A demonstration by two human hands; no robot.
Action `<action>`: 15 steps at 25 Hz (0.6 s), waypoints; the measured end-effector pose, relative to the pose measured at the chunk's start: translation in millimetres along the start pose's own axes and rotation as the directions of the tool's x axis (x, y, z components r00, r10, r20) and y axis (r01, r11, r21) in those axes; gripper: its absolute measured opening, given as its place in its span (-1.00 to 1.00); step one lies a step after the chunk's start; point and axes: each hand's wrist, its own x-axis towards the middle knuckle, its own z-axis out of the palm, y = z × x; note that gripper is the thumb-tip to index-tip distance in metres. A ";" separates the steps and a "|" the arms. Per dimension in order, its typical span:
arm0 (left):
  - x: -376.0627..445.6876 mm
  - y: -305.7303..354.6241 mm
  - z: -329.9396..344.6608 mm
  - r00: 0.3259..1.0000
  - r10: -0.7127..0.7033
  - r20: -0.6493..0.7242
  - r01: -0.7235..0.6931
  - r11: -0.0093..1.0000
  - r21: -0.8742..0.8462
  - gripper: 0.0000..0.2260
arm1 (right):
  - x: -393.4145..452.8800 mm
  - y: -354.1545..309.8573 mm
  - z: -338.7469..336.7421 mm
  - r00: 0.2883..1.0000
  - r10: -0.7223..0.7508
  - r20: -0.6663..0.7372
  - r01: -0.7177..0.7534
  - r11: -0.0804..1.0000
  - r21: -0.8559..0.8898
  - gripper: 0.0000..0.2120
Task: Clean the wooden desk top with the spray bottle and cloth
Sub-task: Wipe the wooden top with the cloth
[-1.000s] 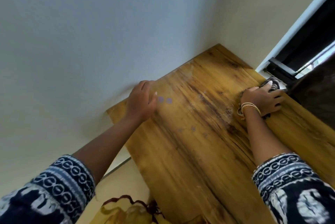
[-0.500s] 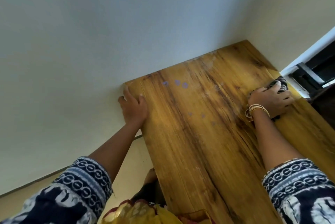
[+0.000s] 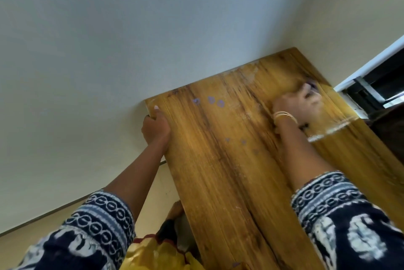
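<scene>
Wood-grain desk top (image 3: 229, 171), one, fills the lower right. Two arms reach out, well apart. Left hand (image 3: 156, 126) grips its far left edge; blurred right hand (image 3: 299, 103) presses one dark cloth (image 3: 311, 84) near the far right corner.

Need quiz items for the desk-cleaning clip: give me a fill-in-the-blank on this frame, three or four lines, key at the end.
1. The left hand grips the desk top at its far ____ corner.
2. The right hand is blurred over a dark ____.
3. Gold bangles sit on the ____ wrist.
4. The small stickers on the wood are ____ in colour.

Missing words: left; cloth; right; purple
</scene>
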 end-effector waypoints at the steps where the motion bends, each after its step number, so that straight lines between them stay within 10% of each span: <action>1: 0.8 0.0 -0.5 1.000 0.002 -0.001 -0.002 1.000 0.022 -0.47 | -24.5 -23.7 5.9 0.979 -0.202 0.034 0.202 0.979 0.000 -0.47; 4: -1.8 -0.2 -4.5 0.999 0.045 0.000 -0.044 0.992 0.117 -0.47 | -112.9 -72.4 17.4 0.588 -0.796 0.142 0.783 0.604 0.145 -0.54; 6: -0.6 -1.4 -4.7 0.996 0.086 -0.014 -0.082 0.981 0.178 -0.46 | -126.4 -78.1 16.3 0.226 -0.947 0.228 0.924 0.283 0.258 -0.55; 8: 1.7 -3.9 -4.6 0.994 0.102 -0.032 -0.093 0.975 0.201 -0.46 | -86.9 -72.8 13.6 0.058 -0.974 0.220 0.955 0.118 0.271 -0.53; 13: 2.2 -4.1 0.1 0.991 0.116 -0.074 -0.099 0.975 0.200 -0.48 | 81.2 -45.6 17.6 0.784 -0.546 0.295 0.585 0.809 -0.057 -0.48; 15: 2.8 -5.1 1.6 0.988 0.135 -0.073 -0.119 0.973 0.197 -0.47 | 107.6 -44.1 16.2 0.875 -0.323 0.361 0.390 0.912 -0.130 -0.47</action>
